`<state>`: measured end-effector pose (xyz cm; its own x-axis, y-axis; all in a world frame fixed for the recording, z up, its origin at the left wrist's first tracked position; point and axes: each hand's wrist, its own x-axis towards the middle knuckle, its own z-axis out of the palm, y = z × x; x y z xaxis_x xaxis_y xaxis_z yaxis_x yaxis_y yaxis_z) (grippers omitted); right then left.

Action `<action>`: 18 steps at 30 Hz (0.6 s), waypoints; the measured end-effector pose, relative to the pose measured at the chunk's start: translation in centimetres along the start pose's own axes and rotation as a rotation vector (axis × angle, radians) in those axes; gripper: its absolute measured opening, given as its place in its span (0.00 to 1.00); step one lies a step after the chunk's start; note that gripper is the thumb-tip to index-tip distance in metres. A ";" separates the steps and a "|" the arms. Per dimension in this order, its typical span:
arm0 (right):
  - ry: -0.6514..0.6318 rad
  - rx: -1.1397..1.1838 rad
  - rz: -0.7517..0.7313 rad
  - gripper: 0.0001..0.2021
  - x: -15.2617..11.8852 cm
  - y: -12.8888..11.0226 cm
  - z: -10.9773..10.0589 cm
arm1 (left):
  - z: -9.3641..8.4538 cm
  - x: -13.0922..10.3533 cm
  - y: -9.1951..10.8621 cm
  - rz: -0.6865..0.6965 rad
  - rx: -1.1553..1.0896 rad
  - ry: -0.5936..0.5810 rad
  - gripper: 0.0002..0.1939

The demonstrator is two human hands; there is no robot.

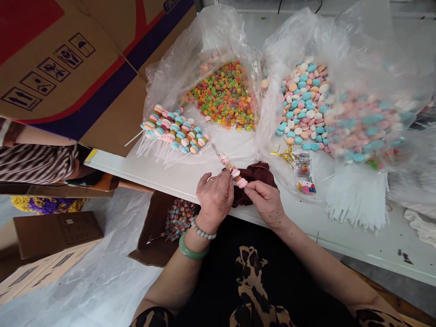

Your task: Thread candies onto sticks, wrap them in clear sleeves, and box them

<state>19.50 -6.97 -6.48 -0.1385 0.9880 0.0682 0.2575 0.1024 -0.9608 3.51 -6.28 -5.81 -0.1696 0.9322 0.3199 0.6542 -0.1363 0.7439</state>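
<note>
A candy skewer point(235, 172), with pink, white and orange pieces in a row, slants between my two hands over the table's front edge. Closed around its left side, my left hand point(215, 196) has its thumb and fingers along the candies. A clear printed wrapper point(222, 156) extends past the far end of the skewer. My right hand point(266, 202) pinches the near end by the pink candy; whether its fingertips hold stick or wrapper is hidden. Beneath the hands lies a crumpled dark brown cloth point(260, 175). Unwrapped candy skewers point(177, 129) are piled to the left on white sticks.
Clear bags hold ring gummies point(225, 95) and pastel candies point(303, 104). White sticks point(357, 195), gold twist ties point(286, 156) and printed wrappers point(305, 172) lie rightward. A large carton point(102, 86) stands left; an open box point(150, 227) of wrapped skewers sits below. Another person's striped clothing point(41, 156) shows.
</note>
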 end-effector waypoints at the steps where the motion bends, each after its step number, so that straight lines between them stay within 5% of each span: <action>1: 0.004 -0.048 -0.049 0.09 0.0 0.0 0.1 | 0.0 0.0 0.0 0.072 0.099 -0.003 0.10; 8: 0.067 -0.224 -0.190 0.08 -0.4 0.5 0.5 | -0.2 0.2 -0.2 0.356 0.543 0.029 0.11; 18: 0.217 -0.557 -0.400 0.09 -0.5 0.7 2.4 | 1.3 -1.5 0.3 0.372 0.477 0.097 0.12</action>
<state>17.49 -7.67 -7.83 -0.1463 0.8571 0.4939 0.6841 0.4483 -0.5754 4.88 -7.32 -6.85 0.0815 0.8132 0.5762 0.9366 -0.2601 0.2347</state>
